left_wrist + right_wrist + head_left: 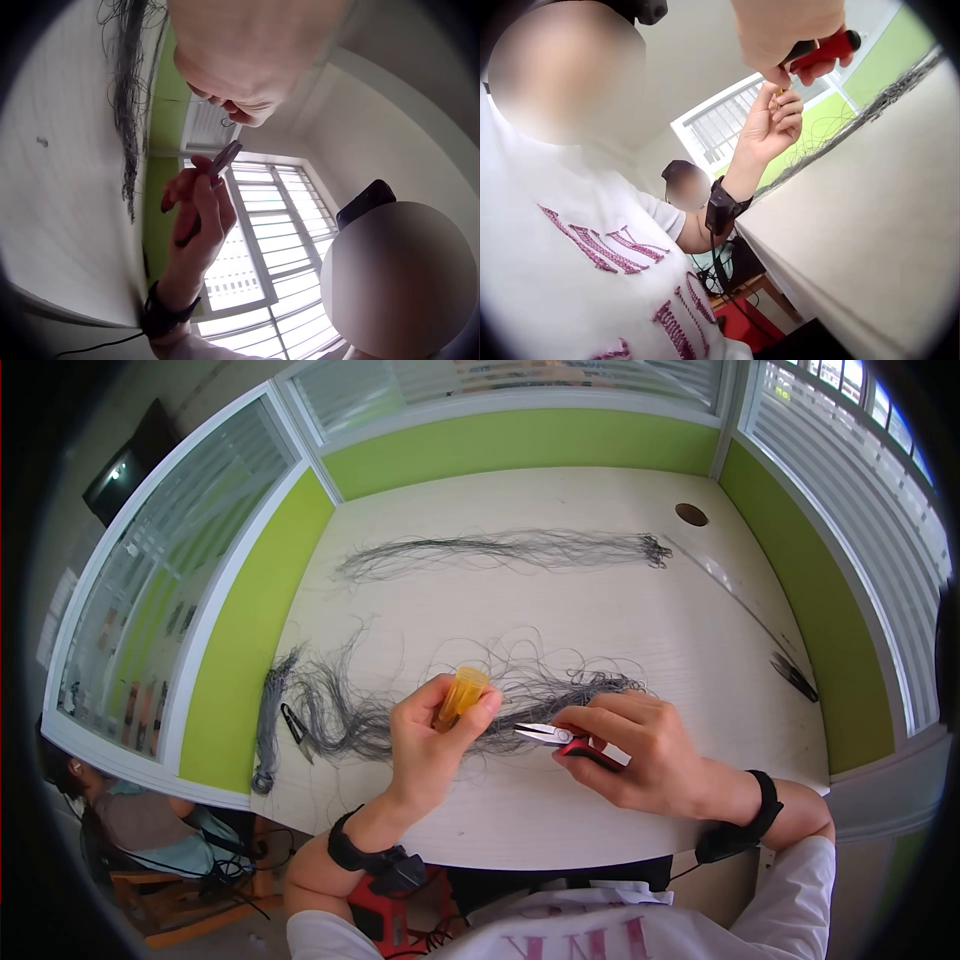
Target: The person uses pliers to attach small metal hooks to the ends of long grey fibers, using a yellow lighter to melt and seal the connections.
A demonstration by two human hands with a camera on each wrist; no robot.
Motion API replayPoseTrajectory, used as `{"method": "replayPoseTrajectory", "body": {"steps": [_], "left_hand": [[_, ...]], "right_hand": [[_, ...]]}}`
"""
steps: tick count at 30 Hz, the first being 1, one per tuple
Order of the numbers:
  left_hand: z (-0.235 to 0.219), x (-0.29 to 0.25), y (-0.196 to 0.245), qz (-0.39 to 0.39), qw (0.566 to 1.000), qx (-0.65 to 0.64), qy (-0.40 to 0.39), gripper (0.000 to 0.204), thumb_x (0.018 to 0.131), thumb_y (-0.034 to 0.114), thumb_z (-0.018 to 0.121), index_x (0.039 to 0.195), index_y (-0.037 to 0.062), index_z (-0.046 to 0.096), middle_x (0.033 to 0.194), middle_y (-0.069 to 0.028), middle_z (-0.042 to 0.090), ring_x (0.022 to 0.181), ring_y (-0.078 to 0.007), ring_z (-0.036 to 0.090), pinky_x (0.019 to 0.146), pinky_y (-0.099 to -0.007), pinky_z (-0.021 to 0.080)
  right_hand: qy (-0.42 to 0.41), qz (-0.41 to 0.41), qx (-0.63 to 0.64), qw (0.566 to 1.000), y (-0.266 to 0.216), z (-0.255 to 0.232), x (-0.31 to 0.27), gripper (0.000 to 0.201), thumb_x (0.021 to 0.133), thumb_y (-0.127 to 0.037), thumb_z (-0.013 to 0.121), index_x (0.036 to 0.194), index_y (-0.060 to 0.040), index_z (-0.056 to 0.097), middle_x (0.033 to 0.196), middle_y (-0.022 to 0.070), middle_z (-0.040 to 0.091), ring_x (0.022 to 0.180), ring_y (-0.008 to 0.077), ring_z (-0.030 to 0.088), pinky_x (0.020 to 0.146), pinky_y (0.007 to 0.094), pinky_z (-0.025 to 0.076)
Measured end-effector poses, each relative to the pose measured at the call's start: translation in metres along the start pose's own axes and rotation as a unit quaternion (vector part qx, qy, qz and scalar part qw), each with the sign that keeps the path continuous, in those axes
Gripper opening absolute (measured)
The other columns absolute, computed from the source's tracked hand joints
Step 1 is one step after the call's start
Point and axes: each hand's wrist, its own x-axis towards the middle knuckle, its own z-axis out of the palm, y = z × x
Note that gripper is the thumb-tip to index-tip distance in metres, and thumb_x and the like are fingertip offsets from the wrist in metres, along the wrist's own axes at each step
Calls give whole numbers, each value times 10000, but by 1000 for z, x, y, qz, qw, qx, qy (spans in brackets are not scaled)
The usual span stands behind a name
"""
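In the head view the left hand (428, 745) grips a yellow translucent tube (463, 693), fingers curled round it. Facing it, the right hand (640, 745) holds pliers with red and black handles (596, 752); their metal nose points left toward the tube, apart from it. Behind both hands lies a tangled bundle of dark grey wires (350, 715) on the table. The left wrist view shows the pliers (225, 157) in the right hand (199, 217), near the left hand (232, 67). In the right wrist view a bit of yellow shows at the left hand's fingers (769, 127).
A second wire bundle (500, 548) stretches across the back of the table. A short bundle (270, 715) and black snips (295, 728) lie at the left edge. Dark tweezers (795, 676) lie at the right beside a thin long strip (735, 595). Green partitions (520, 452) enclose the table.
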Motion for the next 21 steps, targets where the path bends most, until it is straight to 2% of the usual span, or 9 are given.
{"method": "replayPoseTrajectory", "body": {"steps": [2, 8, 16, 21], "left_hand": [[1, -1, -2, 6, 1000, 4, 4, 107, 867, 110, 690, 894, 15, 649, 719, 60, 543, 614, 9, 422, 534, -162, 322], [3, -2, -5, 26, 999, -26, -18, 86, 875, 93, 677, 902, 17, 649, 716, 60, 539, 611, 10, 412, 534, -164, 316], [1, -3, -6, 29, 998, -48, -24, 80, 878, 88, 673, 909, 18, 651, 711, 65, 529, 610, 7, 408, 536, -164, 311], [2, -4, -6, 28, 999, -9, -29, 87, 879, 92, 672, 919, 17, 654, 715, 65, 535, 622, 5, 424, 545, -163, 323]], "right_hand": [[1, 38, 35, 999, 0, 4, 0, 257, 735, -119, 719, 955, -11, 641, 711, 80, 603, 582, 246, 593, 551, 344, 477], [35, 55, 9, 998, 4, 6, -2, 249, 733, -112, 712, 954, -17, 645, 718, 81, 612, 584, 244, 594, 548, 344, 480], [41, 45, -6, 998, 2, 4, -1, 249, 720, -117, 721, 938, -21, 649, 719, 67, 618, 588, 226, 593, 551, 323, 471], [32, 36, -3, 999, 2, 7, -2, 255, 705, -110, 726, 931, -20, 649, 719, 65, 618, 588, 221, 584, 564, 324, 466]]}}
